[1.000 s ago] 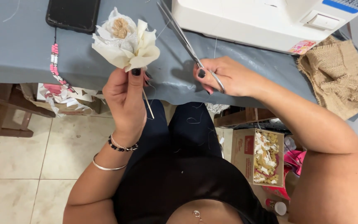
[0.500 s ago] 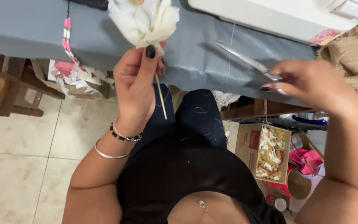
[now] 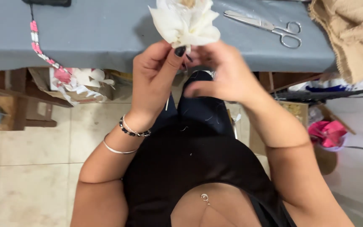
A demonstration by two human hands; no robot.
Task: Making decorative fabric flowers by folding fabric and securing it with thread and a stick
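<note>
Pinching cloth flower (image 3: 185, 23) at base: left hand (image 3: 154, 80) holding; right hand (image 3: 223, 73) touching it, grip blurred, can't tell. Scissors (image 3: 265, 27) lying at 2 o'clock. Keep pinch low, petals uncrushed.

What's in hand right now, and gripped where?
The left hand pinches the white fabric flower at its base, under the petals. The right hand is blurred at the same base; its grip cannot be told. The scissors lie on the table.
</note>
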